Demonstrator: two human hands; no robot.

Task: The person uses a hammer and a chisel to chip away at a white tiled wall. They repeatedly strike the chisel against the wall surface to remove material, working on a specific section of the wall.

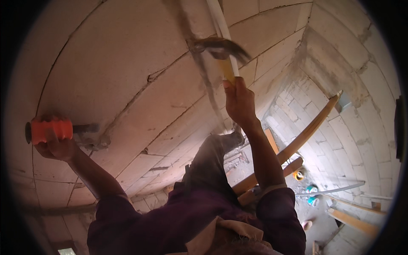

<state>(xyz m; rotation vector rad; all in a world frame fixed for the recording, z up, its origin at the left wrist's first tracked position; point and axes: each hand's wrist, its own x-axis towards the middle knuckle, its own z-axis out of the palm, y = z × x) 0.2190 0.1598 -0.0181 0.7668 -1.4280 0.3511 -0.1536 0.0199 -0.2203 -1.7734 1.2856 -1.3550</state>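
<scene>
Using the white pipe (pixel 220 20) as the reference, I find both hands of the person occupied. Left of the pipe and lower, the left hand (pixel 56 149) is closed around the ribbed orange sleeve of a chisel (pixel 64 128), its dark shaft extending toward the pipe; I cannot tell whether the tip touches the block wall (pixel 123 55). Just beside the pipe, the right hand (pixel 240 102) is closed on the yellow handle of a hammer (pixel 221 47), whose dark head is blurred and lies across the pipe from my viewpoint; contact between them cannot be confirmed. In my judgement the chisel is rigid and fairly heavy for its bulk, hard at its ends, with a softer sleeve that should resist slipping. The sleeve is the proper place to hold it, fingers kept clear of the exposed end. The hammer should prove head-heavy and stiff; a hold low on the handle gives leverage, whereas one close to the head gives control. Dust on either grip would lessen purchase. Right of the pipe and below, a timber beam (pixel 309 128) is noted.
</scene>
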